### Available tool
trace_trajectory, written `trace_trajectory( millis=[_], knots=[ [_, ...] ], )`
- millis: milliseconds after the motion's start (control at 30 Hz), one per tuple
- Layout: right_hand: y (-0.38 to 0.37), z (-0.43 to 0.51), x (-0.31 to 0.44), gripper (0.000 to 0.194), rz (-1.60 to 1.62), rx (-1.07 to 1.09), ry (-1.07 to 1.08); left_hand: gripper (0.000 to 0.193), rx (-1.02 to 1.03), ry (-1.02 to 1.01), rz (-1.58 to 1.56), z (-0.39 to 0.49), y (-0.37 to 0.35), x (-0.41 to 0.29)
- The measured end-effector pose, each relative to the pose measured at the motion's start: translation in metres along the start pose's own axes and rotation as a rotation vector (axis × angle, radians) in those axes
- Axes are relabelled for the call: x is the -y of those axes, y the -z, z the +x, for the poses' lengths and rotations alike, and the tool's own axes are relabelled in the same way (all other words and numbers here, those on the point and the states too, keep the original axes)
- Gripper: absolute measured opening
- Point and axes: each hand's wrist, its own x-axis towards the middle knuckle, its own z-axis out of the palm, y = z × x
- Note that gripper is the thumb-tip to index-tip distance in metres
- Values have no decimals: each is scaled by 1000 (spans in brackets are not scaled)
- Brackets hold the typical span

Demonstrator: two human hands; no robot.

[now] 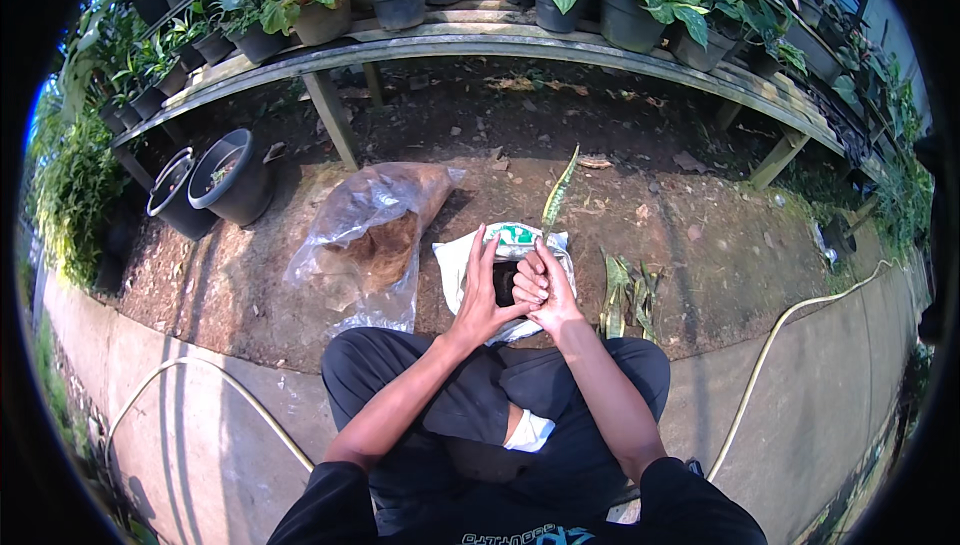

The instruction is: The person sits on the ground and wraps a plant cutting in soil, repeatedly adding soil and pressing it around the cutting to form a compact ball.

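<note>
Over an opened white sack (450, 260) with dark material inside, my right hand (546, 286) is closed around the lower end of a variegated snake plant leaf (559, 196), which stands upright from it. My left hand (484, 294) has its fingers apart and extended, the thumb reaching to my right hand; it holds nothing visible. Several more snake plant leaves (616, 294) lie on the soil just right of the sack. To the left, a clear plastic bag (382, 237) holds brown fibrous material. The leaf's base is hidden by my fingers.
Two black plastic pots (236, 185) stand on the soil at the left. Beyond the soil, a slatted bench (525, 46) carries several potted plants (634, 16). A pale hose (780, 327) curves over the concrete path (810, 395) on both sides of my crossed legs.
</note>
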Motion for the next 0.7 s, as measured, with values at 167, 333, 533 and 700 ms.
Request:
trace_trajectory(
  millis=[167, 333, 533, 700],
  knots=[
    [-6, 1, 17, 42, 203, 16, 42, 130, -40, -55, -28, 0, 4, -1],
    [2, 6, 22, 41, 363, -132, 65, 131, -67, -35, -18, 1, 6, -1],
    [21, 6, 18, 47, 160, -22, 3, 132, -33, -84, 0, 0, 5, -6],
    [13, 5, 9, 39, 52, -77, -60, 133, -45, -110, 5, 1, 5, -6]
  ],
)
